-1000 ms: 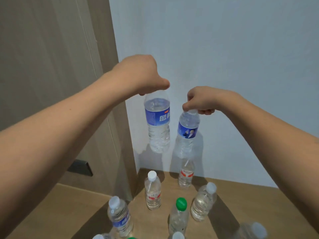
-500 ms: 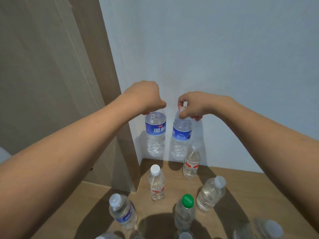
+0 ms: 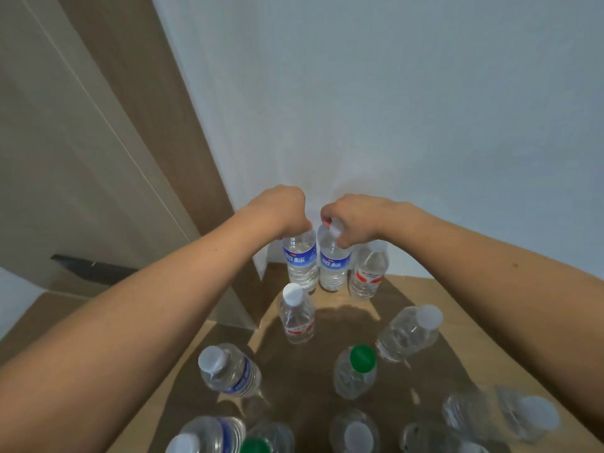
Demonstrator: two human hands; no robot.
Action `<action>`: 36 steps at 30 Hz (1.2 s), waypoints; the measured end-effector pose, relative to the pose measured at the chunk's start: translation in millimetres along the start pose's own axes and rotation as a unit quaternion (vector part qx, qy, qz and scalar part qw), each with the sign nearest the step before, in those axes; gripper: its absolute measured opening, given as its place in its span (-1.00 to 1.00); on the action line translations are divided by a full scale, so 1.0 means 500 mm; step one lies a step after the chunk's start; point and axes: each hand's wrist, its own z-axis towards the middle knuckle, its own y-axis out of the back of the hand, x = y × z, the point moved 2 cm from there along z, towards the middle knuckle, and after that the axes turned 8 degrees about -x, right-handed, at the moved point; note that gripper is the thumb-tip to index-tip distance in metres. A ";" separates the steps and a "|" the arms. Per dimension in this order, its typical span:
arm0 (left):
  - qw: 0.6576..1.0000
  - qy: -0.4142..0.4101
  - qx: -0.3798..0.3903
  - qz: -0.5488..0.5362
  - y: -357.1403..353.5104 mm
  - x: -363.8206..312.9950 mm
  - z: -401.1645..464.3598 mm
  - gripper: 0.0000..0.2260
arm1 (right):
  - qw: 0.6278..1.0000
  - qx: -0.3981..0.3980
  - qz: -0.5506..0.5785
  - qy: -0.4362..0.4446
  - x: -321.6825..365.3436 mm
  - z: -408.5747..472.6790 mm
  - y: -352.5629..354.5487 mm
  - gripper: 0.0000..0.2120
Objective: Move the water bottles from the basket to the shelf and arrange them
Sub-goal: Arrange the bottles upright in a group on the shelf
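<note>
1. The left hand has its grip curled over the top of a blue-label bottle; the cap is hidden under the fingers. The right hand pinches the white cap of a second blue-label bottle.

2. Both bottles hang upright by the neck, a hold that, in my judgement, leaves the hands above the bottles already standing and lets each body go straight down into a narrow spot.

3. The two held bottles are touching or nearly so, at the back of the wooden shelf, close to the white wall. Whether their bases already rest on the shelf cannot be told.

4. A red-label bottle stands just beside the right-hand bottle; the three appear to form a back row, which I take as the purpose of the placement.

5. Edges: the wall closes the back, and a brown panel closes the left corner just beside the left-hand bottle. No room remains that way.

6. Open room lies to the right of the red-label bottle along the wall. Nearer the person, a white-cap bottle and a green-cap bottle stand scattered, with gaps between them.

7. The basket is not in view.
</note>
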 end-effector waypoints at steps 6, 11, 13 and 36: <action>0.999 0.021 0.016 -0.019 -0.081 0.031 0.025 -0.74 | 0.999 0.012 0.004 0.042 0.011 0.024 -0.063 -0.66; 1.000 0.023 0.002 -0.015 -0.112 0.047 0.041 -0.74 | 0.997 -0.009 -0.010 0.072 0.013 0.037 -0.058 -0.66; 1.000 0.023 -0.006 -0.013 -0.117 0.049 0.050 -0.72 | 0.997 -0.010 -0.006 0.074 0.012 0.040 -0.057 -0.65; 0.997 0.048 0.027 -0.060 -0.125 0.057 0.058 -0.67 | 1.000 -0.008 -0.005 0.002 0.013 0.043 -0.064 -0.65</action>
